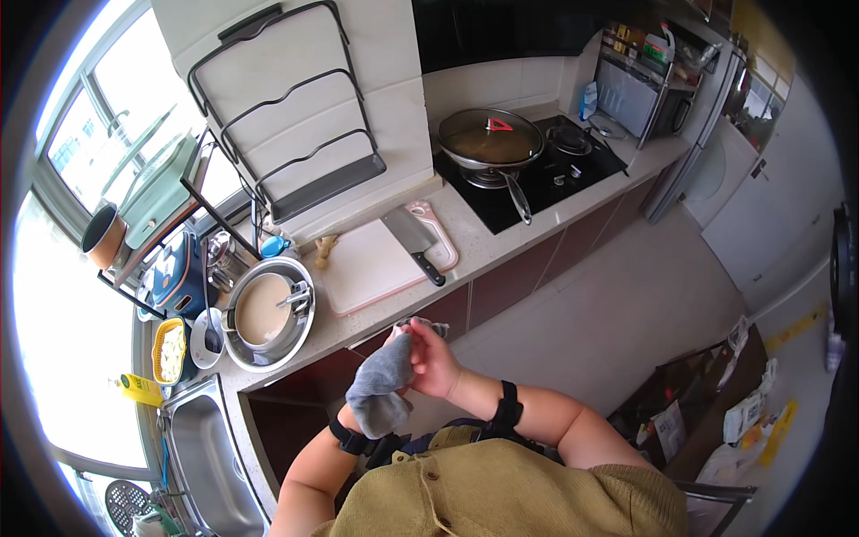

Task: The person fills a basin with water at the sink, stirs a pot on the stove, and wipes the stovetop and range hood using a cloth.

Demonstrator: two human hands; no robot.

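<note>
A grey cloth (381, 389) hangs between my two hands in front of my body, near the counter's front edge. My right hand (433, 366) has its fingers closed on the cloth's upper part. The cloth covers most of my left hand (397, 337), whose fingertips show at its top; how they grip cannot be told. Beyond the hands, a white cutting board (366, 265) with a pink rim lies on the counter. A cleaver (411, 235) rests across it and a smaller pink-rimmed board (439, 238). A piece of ginger root (325, 250) is at the board's left corner.
On the black gas stove (550, 161) stands a wok with a glass lid (493, 137), its handle towards the front. A steel basin (305, 335) holds a pot of cloudy liquid (263, 309). Left of it are a bowl (201, 339), a yellow basket (158, 349) and the sink (208, 443).
</note>
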